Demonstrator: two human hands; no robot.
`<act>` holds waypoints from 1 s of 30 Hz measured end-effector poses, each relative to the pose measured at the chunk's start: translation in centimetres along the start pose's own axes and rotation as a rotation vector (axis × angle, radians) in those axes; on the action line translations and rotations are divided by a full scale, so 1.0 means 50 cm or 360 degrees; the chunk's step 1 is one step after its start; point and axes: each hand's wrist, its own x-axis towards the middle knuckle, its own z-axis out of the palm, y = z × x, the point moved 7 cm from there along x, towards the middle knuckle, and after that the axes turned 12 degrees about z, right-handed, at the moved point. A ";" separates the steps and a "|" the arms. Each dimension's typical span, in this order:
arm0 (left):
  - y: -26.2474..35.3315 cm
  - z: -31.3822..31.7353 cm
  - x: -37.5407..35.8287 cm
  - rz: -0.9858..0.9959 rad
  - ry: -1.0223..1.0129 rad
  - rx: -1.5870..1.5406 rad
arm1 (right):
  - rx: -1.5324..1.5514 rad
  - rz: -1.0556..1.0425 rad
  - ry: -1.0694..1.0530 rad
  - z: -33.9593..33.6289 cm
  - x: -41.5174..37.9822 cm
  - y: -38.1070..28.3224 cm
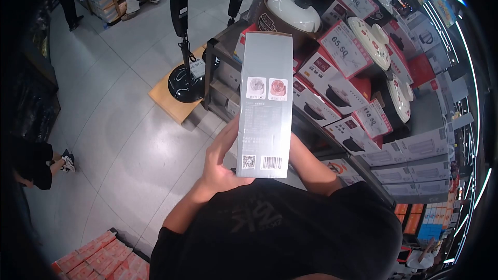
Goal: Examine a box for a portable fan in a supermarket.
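I see the box (265,129) before the person (280,233). The left hand (219,165) grips its left side, thumb low; the right forearm (314,172) goes behind, right hand's grip I cannot tell.

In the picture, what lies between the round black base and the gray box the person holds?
In the head view, the dark end frame of a shelf rack shows between the round black base and the gray box.

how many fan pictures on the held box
2 visible: a grey one at left and a pink one at right, side by side on the box face in view. More may be on its hidden faces.
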 end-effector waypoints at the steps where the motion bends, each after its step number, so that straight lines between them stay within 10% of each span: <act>1: -0.002 -0.002 -0.003 -0.0024 0.0001 -0.0012 | -0.0006 0.0000 -0.0002 0.001 0.002 0.001; 30: -0.011 -0.056 -0.043 -0.0171 0.0155 0.0107 | 0.0000 -0.0029 -0.0032 -0.055 0.054 -0.002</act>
